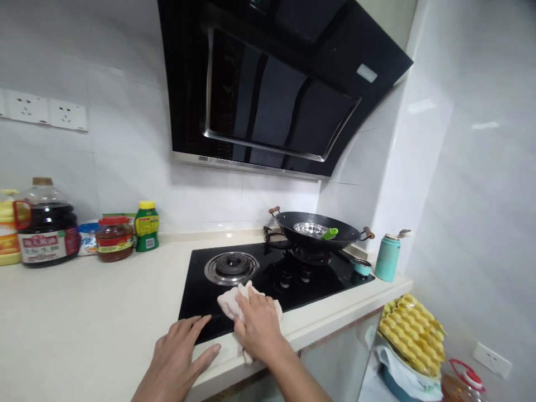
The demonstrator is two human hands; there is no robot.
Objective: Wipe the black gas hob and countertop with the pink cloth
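While the right hand (262,328) presses a pale pink cloth (228,302) onto the front of a black hob (189,298), its fingers are curled down and clamped on the bunched fabric, and one end of the cloth hangs below the palm over the front edge of the worktop (104,318). The left hand (172,353) is empty, its thumb set well apart from the other fingers; the index finger reaches over the hob's near left corner, though whether it touches the glass I cannot tell. Just behind the cloth sits a bare burner (233,266) ringed in metal, with two knobs (286,278) to the right of it. On the far burner rests a black wok (299,241) with wooden handles, holding a shiny perforated metal piece (307,229) and a green utensil head (330,234). A small turquoise cup (362,267) stands at the hob's right end, near a taller turquoise canister (387,259). Well to the left, along the wall, stand a red-lidded jar (114,241) and a yellow-capped green bottle (146,228).
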